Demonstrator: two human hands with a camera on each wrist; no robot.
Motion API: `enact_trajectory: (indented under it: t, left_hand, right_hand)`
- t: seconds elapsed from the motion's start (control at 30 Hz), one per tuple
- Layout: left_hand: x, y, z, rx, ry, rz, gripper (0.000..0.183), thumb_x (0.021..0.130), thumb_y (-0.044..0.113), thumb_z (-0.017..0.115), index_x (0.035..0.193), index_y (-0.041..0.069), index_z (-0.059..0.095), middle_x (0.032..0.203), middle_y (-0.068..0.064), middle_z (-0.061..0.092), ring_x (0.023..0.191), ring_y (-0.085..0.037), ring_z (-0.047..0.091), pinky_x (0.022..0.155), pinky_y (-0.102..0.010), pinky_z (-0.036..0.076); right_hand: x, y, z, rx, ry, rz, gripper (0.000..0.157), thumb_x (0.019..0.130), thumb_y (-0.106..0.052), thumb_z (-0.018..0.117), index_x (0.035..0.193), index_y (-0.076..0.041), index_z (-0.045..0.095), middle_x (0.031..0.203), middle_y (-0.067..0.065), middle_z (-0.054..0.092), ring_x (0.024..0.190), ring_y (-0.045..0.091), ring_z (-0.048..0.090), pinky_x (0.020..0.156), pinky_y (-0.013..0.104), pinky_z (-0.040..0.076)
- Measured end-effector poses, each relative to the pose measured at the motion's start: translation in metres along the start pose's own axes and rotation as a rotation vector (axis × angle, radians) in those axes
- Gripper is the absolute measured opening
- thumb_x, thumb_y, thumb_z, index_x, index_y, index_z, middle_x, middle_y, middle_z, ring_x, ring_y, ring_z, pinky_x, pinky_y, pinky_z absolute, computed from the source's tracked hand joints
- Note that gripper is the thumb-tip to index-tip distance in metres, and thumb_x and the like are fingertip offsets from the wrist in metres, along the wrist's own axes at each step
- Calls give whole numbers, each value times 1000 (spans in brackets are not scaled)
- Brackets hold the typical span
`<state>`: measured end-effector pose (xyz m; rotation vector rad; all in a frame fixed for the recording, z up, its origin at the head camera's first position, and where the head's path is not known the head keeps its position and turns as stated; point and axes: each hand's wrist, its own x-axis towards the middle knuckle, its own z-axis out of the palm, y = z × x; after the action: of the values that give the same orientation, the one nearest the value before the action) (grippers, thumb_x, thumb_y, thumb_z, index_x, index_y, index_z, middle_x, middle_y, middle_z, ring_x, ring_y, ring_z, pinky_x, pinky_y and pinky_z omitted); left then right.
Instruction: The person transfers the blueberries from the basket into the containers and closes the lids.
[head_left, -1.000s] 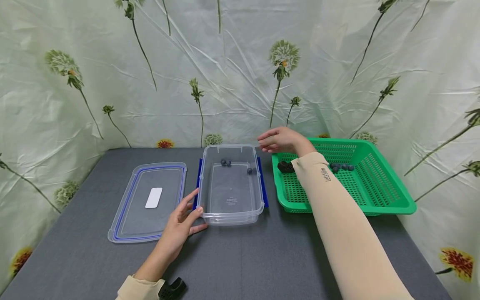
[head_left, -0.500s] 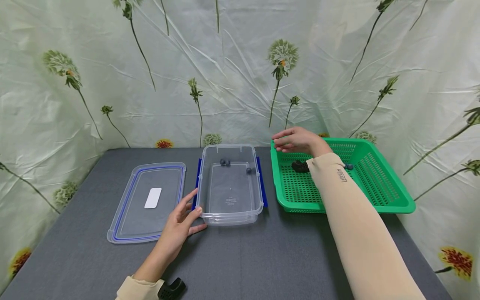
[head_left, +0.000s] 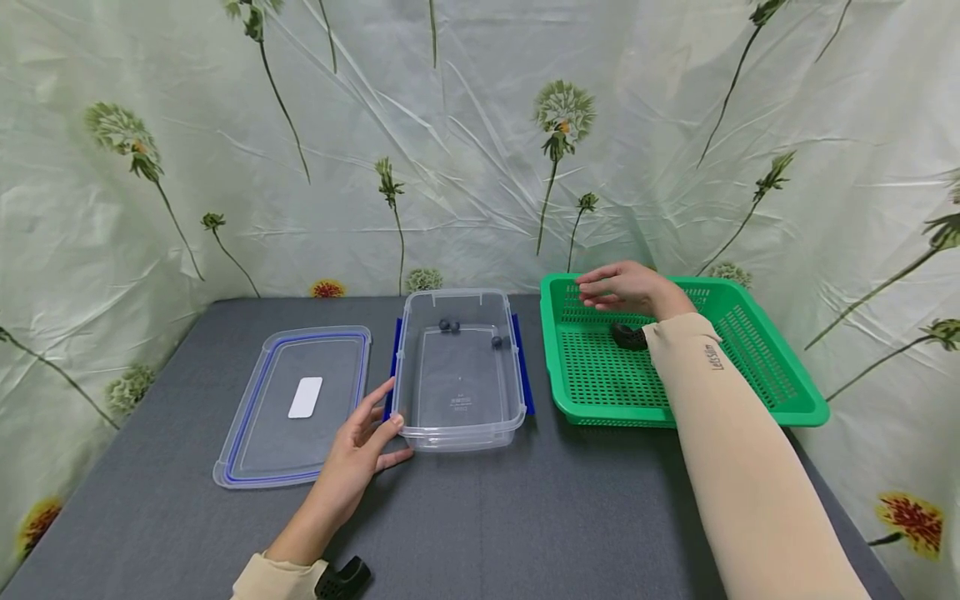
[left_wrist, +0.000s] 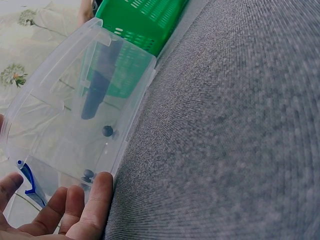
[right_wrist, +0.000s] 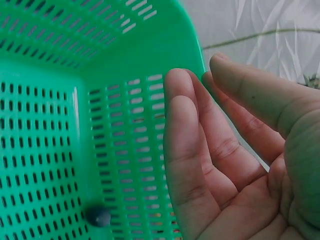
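A clear plastic food container (head_left: 461,375) with blue side latches stands in the middle of the table in the head view, and a few blueberries (head_left: 497,342) lie in it. My left hand (head_left: 360,454) touches its left side and near-left corner with extended fingers. In the left wrist view, fingertips (left_wrist: 100,195) rest against the container's wall. To the right is a green perforated basket (head_left: 592,412). Over its far left part hovers my right hand (head_left: 618,287), with slightly bent fingers and nothing between them. Inside the basket, a blueberry (right_wrist: 98,216) shows in the right wrist view.
A clear lid (head_left: 262,454) with a blue seal and a white label (head_left: 305,397) lies flat to the left of the container. Behind the grey table (head_left: 480,525) hangs a white curtain (head_left: 465,167) printed with dandelions.
My right hand has moved to the right, from the gap beside the container to over the basket, its forearm now covering the berries there. The left hand and container have stayed put.
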<state>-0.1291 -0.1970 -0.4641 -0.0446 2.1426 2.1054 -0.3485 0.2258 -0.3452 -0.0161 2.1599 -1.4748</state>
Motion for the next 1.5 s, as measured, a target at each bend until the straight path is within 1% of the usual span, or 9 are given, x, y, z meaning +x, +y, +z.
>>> enact_trajectory:
  t: [0.13, 0.37, 0.5, 0.73, 0.97, 1.1, 1.2, 1.4, 1.5]
  left_hand:
    - [0, 0, 0, -2, -3, 0, 61, 112, 24, 61, 167, 30, 36, 158, -25, 41, 146, -44, 47, 99, -46, 66]
    - [-1, 0, 0, -1, -2, 1, 61, 112, 24, 61, 167, 31, 37, 158, -25, 41, 146, -45, 48, 99, -46, 66]
    - [-1, 0, 0, -2, -2, 4, 61, 112, 23, 61, 167, 31, 37, 158, -25, 42, 145, -44, 49, 99, -46, 66]
    - [-1, -1, 0, -1, -2, 8, 61, 112, 24, 61, 167, 31, 37, 158, -24, 42, 145, -44, 48, 99, -47, 66]
    - [0, -1, 0, 0, -2, 6, 61, 112, 24, 61, 167, 32, 37, 158, -24, 42, 145, -44, 49, 99, -46, 66]
    - [0, 0, 0, 1, 0, 0, 61, 111, 24, 61, 167, 32, 37, 158, -24, 42, 145, -44, 49, 98, -46, 66]
    - [0, 0, 0, 2, 1, -3, 61, 111, 24, 61, 167, 32, 37, 157, -24, 43, 145, -44, 50, 98, -46, 66]
    - [0, 0, 0, 3, 3, -4, 61, 111, 24, 61, 167, 32, 37, 158, -24, 43, 145, -44, 50, 98, -46, 66]
    - [0, 0, 0, 0, 2, -4, 61, 111, 24, 61, 167, 32, 37, 157, -24, 43, 145, -43, 50, 98, -45, 66]
  right_hand:
    - [-2, 7, -6, 9, 11, 19, 53, 111, -14, 61, 159, 3, 46, 107, -1, 76, 94, 8, 75, 83, 19, 63]
    - [-6, 22, -16, -29, 13, 38, 54, 112, -17, 60, 160, 3, 44, 116, -1, 75, 98, 6, 75, 84, 18, 63]
    - [-7, 30, -22, -43, 12, 61, 56, 112, -18, 60, 161, 4, 42, 111, -4, 76, 94, 4, 75, 83, 17, 63]
    - [-9, 42, -30, -38, 19, 92, 59, 112, -18, 60, 161, 7, 39, 107, -4, 75, 93, 6, 75, 85, 19, 63]
    - [-8, 50, -30, -25, 17, 110, 58, 112, -16, 58, 161, 8, 38, 103, -5, 76, 92, 5, 74, 83, 17, 63]
    - [-8, 54, -29, -54, 19, 116, 57, 113, -16, 57, 161, 8, 39, 106, -4, 75, 92, 5, 73, 81, 17, 62]
    - [-8, 56, -27, -67, 24, 121, 55, 113, -16, 57, 159, 9, 41, 104, -4, 75, 89, 4, 73, 79, 16, 62]
    - [-4, 60, -24, -19, 20, 131, 54, 112, -12, 58, 158, 11, 41, 95, -2, 76, 83, 5, 73, 76, 17, 63]
    - [-2, 63, -23, -18, 21, 141, 54, 111, -13, 59, 157, 10, 42, 93, -1, 76, 82, 6, 72, 75, 17, 63]
